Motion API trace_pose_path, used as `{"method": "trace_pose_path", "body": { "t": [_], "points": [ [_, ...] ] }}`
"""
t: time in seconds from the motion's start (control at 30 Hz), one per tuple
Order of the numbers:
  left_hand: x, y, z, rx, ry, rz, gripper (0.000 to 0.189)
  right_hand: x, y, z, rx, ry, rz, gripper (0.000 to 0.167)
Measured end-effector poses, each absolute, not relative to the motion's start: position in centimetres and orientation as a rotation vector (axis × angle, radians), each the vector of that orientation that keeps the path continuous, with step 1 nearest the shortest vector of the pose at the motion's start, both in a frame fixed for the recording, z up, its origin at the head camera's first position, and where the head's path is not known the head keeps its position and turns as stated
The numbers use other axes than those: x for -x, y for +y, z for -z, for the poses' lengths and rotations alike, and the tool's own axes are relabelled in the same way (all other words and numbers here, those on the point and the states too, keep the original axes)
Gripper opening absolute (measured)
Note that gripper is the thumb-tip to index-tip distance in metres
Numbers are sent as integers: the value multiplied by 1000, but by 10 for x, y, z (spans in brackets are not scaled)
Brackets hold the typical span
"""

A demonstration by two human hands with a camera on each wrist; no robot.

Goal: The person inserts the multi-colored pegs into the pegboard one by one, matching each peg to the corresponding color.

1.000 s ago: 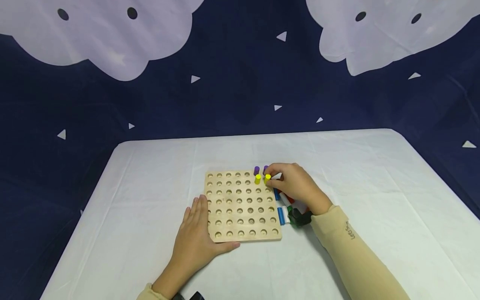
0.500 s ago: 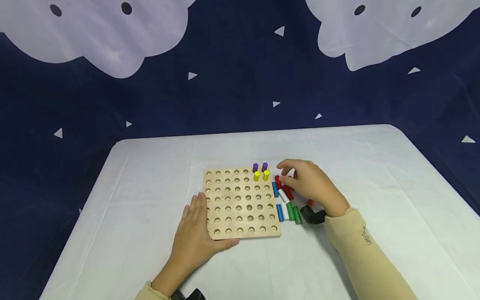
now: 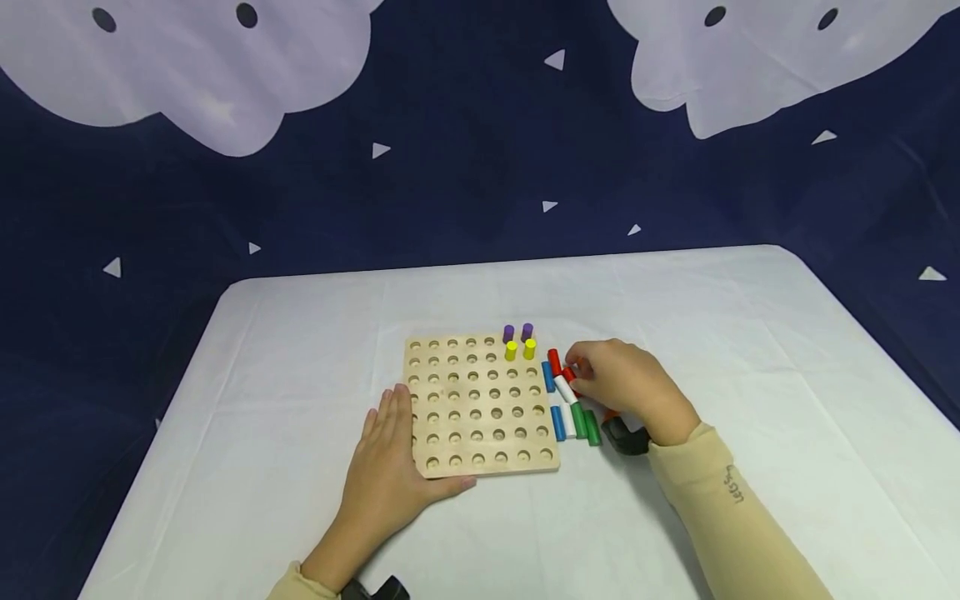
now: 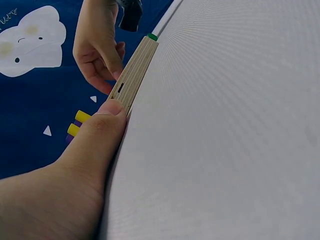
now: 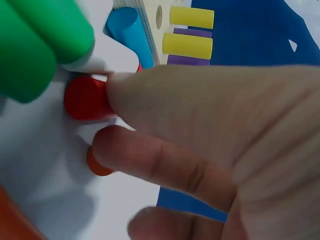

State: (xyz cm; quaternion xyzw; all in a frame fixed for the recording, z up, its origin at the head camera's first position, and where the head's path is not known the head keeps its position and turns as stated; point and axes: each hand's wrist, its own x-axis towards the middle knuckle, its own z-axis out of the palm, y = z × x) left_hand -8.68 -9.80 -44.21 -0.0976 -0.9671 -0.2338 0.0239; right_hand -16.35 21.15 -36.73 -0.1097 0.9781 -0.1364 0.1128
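A square wooden pegboard (image 3: 443, 406) with rows of round holes lies on the table. My left hand (image 3: 386, 462) holds it steady, fingers laid straight along its left side and thumb (image 4: 97, 132) against the near edge. Two yellow pegs (image 3: 529, 349) and two purple pegs (image 3: 509, 333) stand in its far right corner. My right hand (image 3: 626, 379) is low over the loose pegs beside the board. Its thumb (image 5: 145, 92) touches a lying red peg (image 5: 86, 98), with the index finger curled close to the peg's other side. The fingers partly hide that peg.
Right of the board lie another red peg (image 3: 554, 362), blue pegs (image 3: 558, 423), white pegs (image 3: 566, 389) and green pegs (image 3: 592, 428). An orange peg (image 3: 611, 414) shows partly by my right wrist. A white cloth (image 3: 300, 333) covers the table; a dark blue patterned curtain (image 3: 450, 208) hangs behind.
My right hand has let go of the yellow peg standing in the board. It has moved right and come down onto the red peg. My left hand stays at the board.
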Motion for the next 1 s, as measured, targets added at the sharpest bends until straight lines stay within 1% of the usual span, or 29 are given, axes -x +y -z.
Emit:
{"method": "trace_pose_path", "body": {
  "t": [0.4, 0.63, 0.87, 1.0],
  "points": [
    [87, -98, 440, 301, -2995, 735, 149, 160, 206, 365, 294, 2897, 243, 30],
    [87, -99, 440, 296, -2994, 738, 150, 157, 203, 363, 327, 2870, 209, 26],
    [86, -99, 441, 291, -2997, 741, 150, 159, 208, 361, 333, 2840, 254, 22],
    [86, -98, 441, 288, -2998, 746, 151, 160, 212, 359, 323, 2867, 353, 25]
  ]
}}
